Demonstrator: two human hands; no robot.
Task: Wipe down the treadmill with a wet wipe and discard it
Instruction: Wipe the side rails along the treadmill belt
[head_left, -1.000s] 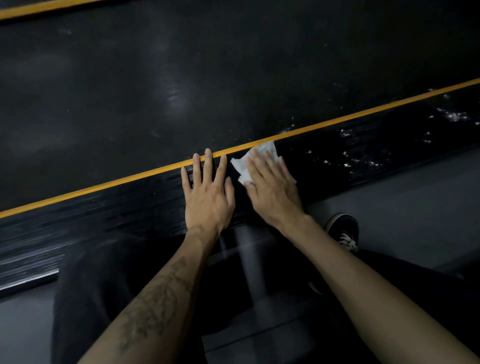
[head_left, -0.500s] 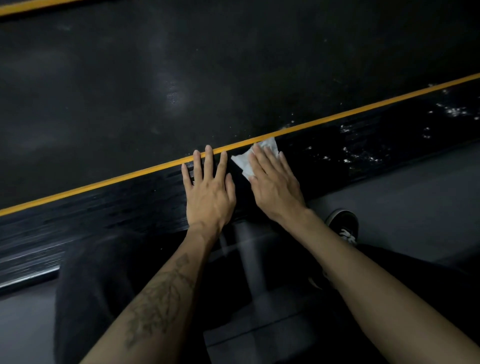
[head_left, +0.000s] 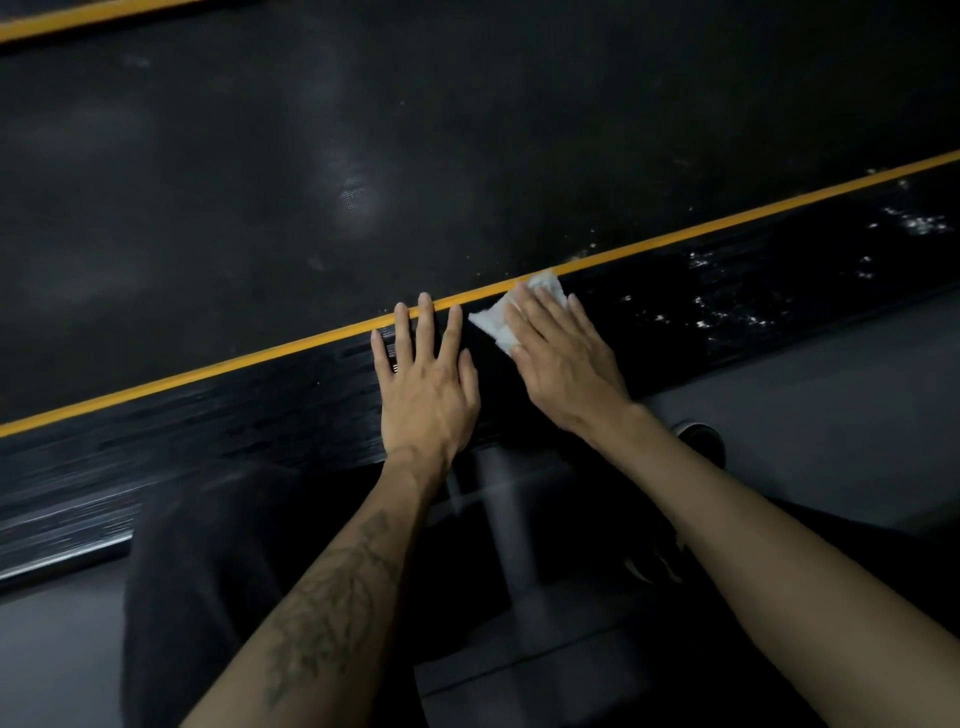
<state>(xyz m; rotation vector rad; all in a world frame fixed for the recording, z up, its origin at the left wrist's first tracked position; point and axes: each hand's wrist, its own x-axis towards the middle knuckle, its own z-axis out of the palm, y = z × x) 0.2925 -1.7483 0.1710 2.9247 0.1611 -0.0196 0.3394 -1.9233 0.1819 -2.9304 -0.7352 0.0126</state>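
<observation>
We see left hand (head_left: 426, 395) flat on glossy black treadmill side rail (head_left: 234, 415) | right hand (head_left: 563, 358) pressing crumpled white wet wipe (head_left: 496, 319) beside thin yellow stripe (head_left: 208, 370)

A gym or home workout space, dimly lit: a treadmill's wide black running belt (head_left: 363, 156) stretches beyond the left hand (head_left: 423, 384), edged by an orange stripe (head_left: 234, 364) and a glossy black side rail (head_left: 234, 415). Below the hands lies smooth grey floor (head_left: 831, 384).

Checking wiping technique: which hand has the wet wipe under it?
The right hand: its flat fingers press the white wet wipe onto the black side rail. The left hand rests bare on the rail.
</observation>
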